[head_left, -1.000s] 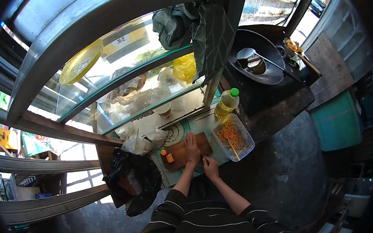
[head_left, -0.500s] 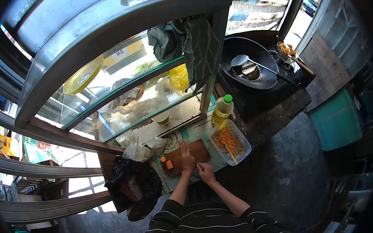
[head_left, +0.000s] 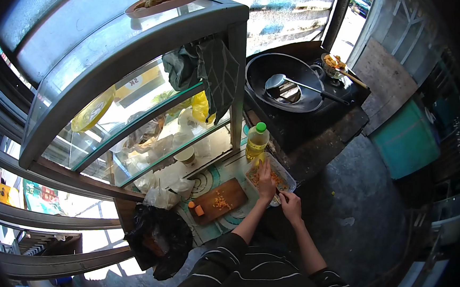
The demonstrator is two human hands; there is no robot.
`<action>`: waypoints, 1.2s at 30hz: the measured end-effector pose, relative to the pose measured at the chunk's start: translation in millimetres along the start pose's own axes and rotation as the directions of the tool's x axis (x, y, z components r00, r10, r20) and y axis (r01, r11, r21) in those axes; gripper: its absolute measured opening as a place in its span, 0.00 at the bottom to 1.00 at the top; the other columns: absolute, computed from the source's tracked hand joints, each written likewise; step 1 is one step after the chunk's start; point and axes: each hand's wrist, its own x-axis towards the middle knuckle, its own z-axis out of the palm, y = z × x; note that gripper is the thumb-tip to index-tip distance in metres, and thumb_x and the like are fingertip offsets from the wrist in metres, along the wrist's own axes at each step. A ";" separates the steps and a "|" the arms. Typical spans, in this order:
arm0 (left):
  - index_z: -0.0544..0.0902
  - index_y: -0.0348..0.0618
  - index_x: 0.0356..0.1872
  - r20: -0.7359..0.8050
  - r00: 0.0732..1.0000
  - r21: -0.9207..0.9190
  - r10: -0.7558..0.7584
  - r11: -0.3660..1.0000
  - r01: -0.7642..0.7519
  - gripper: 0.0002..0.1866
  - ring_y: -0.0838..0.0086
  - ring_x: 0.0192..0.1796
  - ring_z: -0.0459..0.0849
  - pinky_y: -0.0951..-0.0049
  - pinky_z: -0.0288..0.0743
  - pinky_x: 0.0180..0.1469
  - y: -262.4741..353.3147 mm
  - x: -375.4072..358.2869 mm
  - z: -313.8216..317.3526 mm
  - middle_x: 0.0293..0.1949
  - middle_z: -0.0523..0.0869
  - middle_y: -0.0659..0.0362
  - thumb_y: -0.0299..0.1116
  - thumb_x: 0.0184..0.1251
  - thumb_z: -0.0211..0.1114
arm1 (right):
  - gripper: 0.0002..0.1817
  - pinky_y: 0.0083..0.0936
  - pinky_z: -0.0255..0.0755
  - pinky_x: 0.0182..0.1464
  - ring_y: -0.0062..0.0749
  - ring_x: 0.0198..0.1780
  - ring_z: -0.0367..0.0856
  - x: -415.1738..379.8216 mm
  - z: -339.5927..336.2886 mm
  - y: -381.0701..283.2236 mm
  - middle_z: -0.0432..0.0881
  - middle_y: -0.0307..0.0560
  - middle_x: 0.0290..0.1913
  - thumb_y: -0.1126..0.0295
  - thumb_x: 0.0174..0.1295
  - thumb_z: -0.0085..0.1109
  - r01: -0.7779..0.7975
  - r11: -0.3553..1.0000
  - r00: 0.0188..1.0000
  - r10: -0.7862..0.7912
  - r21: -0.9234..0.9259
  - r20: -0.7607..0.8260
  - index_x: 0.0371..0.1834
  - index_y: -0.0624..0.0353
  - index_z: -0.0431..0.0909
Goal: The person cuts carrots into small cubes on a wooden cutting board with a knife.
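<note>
My left hand (head_left: 266, 183) is stretched out flat over the clear plastic container (head_left: 291, 179), which holds diced carrot (head_left: 281, 182). My right hand (head_left: 291, 206) is closed around the dark handle of what looks like a knife, at the container's near edge. Its blade is hidden by my left hand. To the left lies a brown cutting board (head_left: 236, 192), with a scatter of small carrot dice (head_left: 222, 201) on it. Two larger carrot pieces (head_left: 199, 210) rest at the board's left end.
A green-capped bottle of yellow oil (head_left: 256, 141) stands behind the container. Back right, a wok (head_left: 259, 72) with a ladle (head_left: 275, 81) sits on the stove. A glass display case (head_left: 131, 102) rises behind the board. A black plastic bag (head_left: 180, 232) lies left.
Both hands have moved right, from the cutting board to the plastic container. Carrot dice on the board have come into sight. The whole view has shifted somewhat.
</note>
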 end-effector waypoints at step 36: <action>0.74 0.39 0.47 0.132 0.991 -0.091 -0.007 0.996 0.019 0.25 0.57 0.44 0.78 0.63 0.72 0.45 -18.2 25.4 -16.0 0.41 0.77 0.48 0.40 0.50 0.68 | 0.13 0.17 0.63 0.16 0.18 0.16 0.70 -21.9 -32.5 2.0 0.75 0.37 0.20 0.65 0.61 0.50 -0.560 0.692 0.828 0.448 0.455 0.337 0.43 0.60 0.77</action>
